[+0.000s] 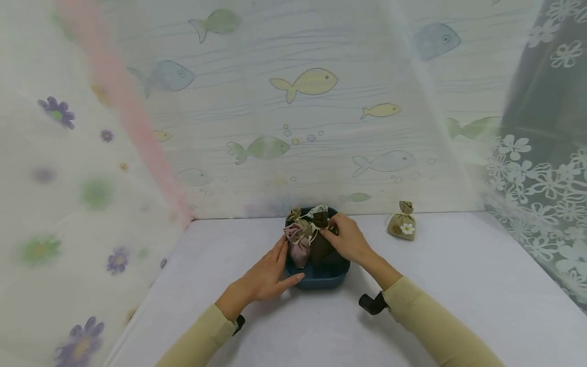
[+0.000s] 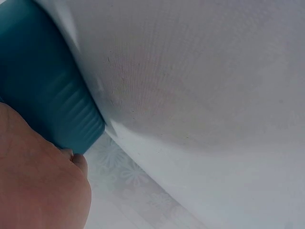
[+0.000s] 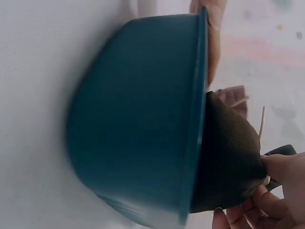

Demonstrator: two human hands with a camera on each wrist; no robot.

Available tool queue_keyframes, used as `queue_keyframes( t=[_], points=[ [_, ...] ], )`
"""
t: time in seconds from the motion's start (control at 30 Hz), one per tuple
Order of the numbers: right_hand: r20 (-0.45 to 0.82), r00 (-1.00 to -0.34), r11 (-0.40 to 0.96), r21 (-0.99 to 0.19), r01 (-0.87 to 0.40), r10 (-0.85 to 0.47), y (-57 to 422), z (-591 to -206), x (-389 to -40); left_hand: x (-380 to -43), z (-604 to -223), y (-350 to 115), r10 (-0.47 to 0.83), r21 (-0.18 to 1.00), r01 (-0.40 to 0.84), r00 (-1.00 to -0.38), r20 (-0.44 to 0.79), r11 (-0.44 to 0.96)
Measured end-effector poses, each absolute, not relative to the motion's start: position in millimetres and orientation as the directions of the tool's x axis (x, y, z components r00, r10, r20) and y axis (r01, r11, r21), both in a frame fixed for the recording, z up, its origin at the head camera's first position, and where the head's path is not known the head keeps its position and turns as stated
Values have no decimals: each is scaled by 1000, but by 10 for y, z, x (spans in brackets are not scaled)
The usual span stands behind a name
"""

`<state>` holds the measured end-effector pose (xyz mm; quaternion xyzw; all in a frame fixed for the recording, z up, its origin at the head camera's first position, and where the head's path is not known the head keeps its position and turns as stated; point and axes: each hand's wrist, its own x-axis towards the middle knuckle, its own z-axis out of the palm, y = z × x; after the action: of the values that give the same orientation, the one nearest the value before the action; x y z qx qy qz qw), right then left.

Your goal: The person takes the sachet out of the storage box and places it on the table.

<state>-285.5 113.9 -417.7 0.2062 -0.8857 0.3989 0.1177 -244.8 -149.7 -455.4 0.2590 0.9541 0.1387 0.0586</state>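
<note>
1. At the left, a hanging sheet printed with flowers (image 1: 80, 204) borders the white table (image 1: 257, 336).
2. The left hand (image 1: 266, 278) lies against the left side of the blue basin (image 1: 321, 283), fingers straight and thumb stretched toward the near rim; it steadies the wall without wrapping round it. The basin looks like smooth, fairly stiff plastic, probably light and apt to slide, so a palm on its side is a sensible hold.
3. In the left part of the basin stands a pink pouch (image 1: 300, 254), its gathered top tied with cord. It looks soft and slack; its neck offers the surest hold.
4. Farther back, an olive pouch top (image 1: 293, 215) and, right of it, a pale green cloth top (image 1: 318, 209) show; their lower parts are hidden.
5. At the basin's right is a dark pouch (image 3: 228, 157), its lower part behind the rim and its upper part standing above it. It looks full but yielding, likely light, not slippery or fragile; the tied neck suits a pinch.
6. The right hand (image 1: 350, 239) has thumb and fingers clamped on that neck. Whether the pouch's base touches the basin floor cannot be told.
7. Farther right, apart on the table's far side, an olive pouch with a white flower (image 1: 402, 227) sits upright, untouched; its narrow neck would be easiest to grasp.
</note>
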Motion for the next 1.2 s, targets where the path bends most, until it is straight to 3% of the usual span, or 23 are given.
queue_keyframes(
  t=[0.93, 1.2],
  points=[
    [420, -884, 582, -674, -454, -203, 1668, -4009, -2882, -2426, -4509, -1504, 516, 289, 485, -855, -40, 825],
    [363, -924, 609, -707, -359, -123, 1876, -4077, -2913, -2416, -4496, -1502, 515, 292, 481, -855, -51, 827]
  ],
)
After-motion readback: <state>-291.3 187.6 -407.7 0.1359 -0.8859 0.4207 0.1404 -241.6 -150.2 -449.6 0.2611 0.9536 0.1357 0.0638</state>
